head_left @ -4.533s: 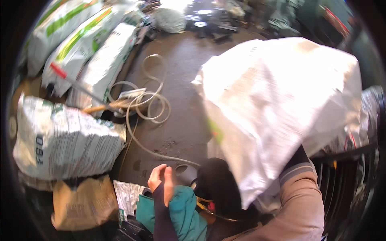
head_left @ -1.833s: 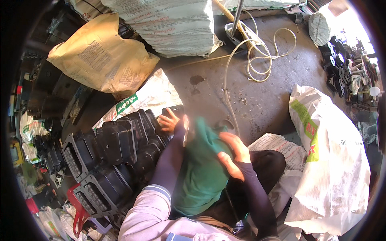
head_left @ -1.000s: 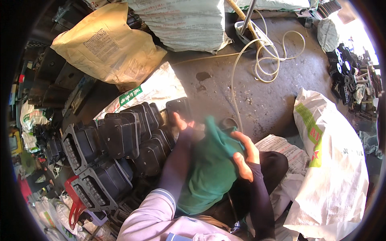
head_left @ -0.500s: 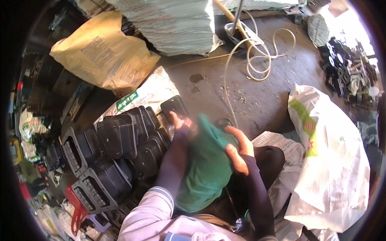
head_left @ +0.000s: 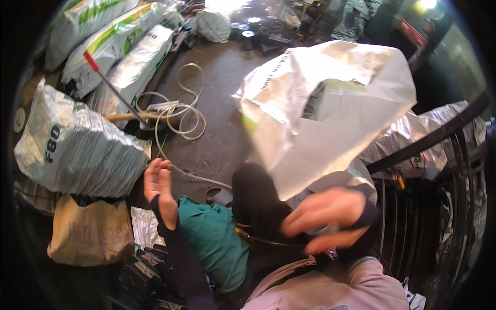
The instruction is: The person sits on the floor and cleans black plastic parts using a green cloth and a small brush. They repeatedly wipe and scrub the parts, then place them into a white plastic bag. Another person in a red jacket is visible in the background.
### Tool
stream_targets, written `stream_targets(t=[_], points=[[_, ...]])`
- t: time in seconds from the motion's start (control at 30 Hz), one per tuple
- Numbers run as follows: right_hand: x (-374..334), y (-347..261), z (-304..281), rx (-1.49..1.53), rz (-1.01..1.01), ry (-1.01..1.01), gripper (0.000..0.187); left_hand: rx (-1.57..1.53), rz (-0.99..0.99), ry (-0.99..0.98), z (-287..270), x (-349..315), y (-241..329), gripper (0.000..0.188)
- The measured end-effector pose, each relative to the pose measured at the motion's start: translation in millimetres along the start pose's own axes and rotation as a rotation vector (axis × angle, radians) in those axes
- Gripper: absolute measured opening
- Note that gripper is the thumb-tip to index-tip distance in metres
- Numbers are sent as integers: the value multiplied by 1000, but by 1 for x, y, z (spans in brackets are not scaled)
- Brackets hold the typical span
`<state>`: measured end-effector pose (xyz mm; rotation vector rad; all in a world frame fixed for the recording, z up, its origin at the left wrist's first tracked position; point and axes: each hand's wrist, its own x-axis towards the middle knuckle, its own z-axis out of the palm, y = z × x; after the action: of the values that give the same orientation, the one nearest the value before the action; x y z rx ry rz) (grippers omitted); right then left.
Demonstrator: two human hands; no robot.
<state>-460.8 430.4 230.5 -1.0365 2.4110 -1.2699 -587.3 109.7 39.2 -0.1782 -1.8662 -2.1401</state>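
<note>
My left hand (head_left: 161, 191) is raised beside the green cloth (head_left: 214, 240), which is draped over my left thigh. Its fingers point up, slightly bent and holding nothing. Blurred by motion, my right hand (head_left: 330, 214) is over my right thigh, thumb and fingers apart. A shiny clear scrap (head_left: 323, 229) shows between its thumb and fingers, apparently behind them; whether it is touched I cannot tell. Across my lap runs a thin tube with a brass-coloured fitting (head_left: 244, 232). Beyond the right hand stands a large white woven sack (head_left: 315, 139), its mouth gaping.
Black housings (head_left: 142, 274) are stacked at lower left, by a brown paper sack (head_left: 90, 232) and a full white sack (head_left: 82, 150). A pale hose (head_left: 199, 121) lies coiled on the floor. A dark metal rack (head_left: 429, 139) stands at the right.
My view has swung to the right. My right hand has left the green cloth and moved right. My left hand has come away from the black housing it was at.
</note>
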Motion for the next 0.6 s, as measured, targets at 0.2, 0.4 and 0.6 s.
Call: stream_targets(t=[0.2,0.4,0.6], points=[[3,133,-104,-588,697,364,32,749,120,-534,71,-24,-22,55],[57,302,-143,-562,987,112,43,996,-211,-755,42,-49,-83,59],[96,374,-123,-526,1077,-13,42,925,-227,-681,24,-39,-92,59]])
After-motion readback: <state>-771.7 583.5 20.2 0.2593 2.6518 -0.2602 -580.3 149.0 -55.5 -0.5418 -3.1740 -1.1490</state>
